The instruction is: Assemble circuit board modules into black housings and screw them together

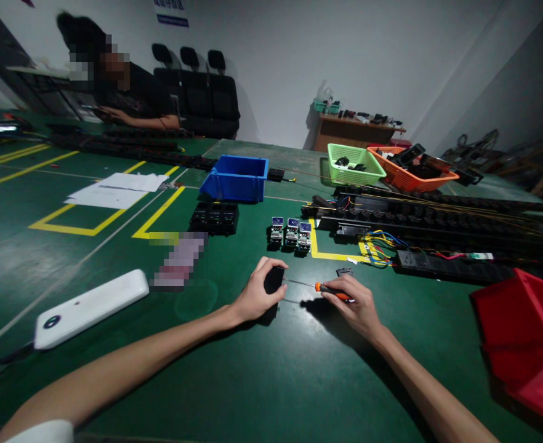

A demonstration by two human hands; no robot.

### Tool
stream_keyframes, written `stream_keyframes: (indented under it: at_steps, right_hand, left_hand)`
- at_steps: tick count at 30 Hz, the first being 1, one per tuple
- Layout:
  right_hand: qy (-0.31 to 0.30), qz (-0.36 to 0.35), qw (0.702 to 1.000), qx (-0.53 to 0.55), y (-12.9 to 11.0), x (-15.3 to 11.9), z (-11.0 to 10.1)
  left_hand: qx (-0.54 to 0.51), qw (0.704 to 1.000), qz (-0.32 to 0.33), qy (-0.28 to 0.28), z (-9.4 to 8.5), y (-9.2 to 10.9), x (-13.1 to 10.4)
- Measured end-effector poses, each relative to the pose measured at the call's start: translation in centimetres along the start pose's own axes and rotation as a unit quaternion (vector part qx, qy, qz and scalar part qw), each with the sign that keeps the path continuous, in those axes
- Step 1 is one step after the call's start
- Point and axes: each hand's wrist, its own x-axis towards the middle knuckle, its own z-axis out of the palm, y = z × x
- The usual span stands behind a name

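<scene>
My left hand [255, 292] is closed round a small black box [274, 280], holding it on edge just above or on the green table. In my right hand [357, 301] is a screwdriver [333, 291] with an orange and black handle. Its thin shaft points left, and the tip is at or close to the right side of the black box; whether it touches, I cannot tell. A small dark part [345, 271] lies just behind my right hand. Beyond my hands stand three small circuit modules [292, 234] in a row.
Around the green table [271, 375] are a blue bin [241, 178], a black block [213, 218], papers [119, 189], a white elongated device [91, 307] and a red bin [525, 338]. Long black strips with wires [391, 215] lie right, before green [354, 166] and orange baskets [412, 172]. A person [128, 92] sits opposite.
</scene>
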Motion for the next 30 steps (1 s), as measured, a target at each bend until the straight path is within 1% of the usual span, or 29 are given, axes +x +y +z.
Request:
stream_keyframes:
  at_steps: [11,22,27,30]
  right_hand:
    - [-0.032,0.044,0.998,-0.015,0.06,-0.11,0.2]
    - [-0.044,0.079,0.996,-0.001,-0.23,-0.08,0.2]
    - [-0.047,0.066,0.997,-0.021,-0.1,-0.13,0.28]
    - [-0.025,0.021,0.999,-0.039,-0.08,-0.21,0.4]
  left_hand:
    - [0.004,1.0,0.003,-0.002,-0.05,0.13,0.02]
    - [0.005,1.0,0.001,-0.003,-0.01,0.05,0.05]
    - [0.011,1.0,0.005,0.002,0.02,-0.06,0.0]
    - [0.011,1.0,0.002,0.001,-0.01,-0.06,0.0]
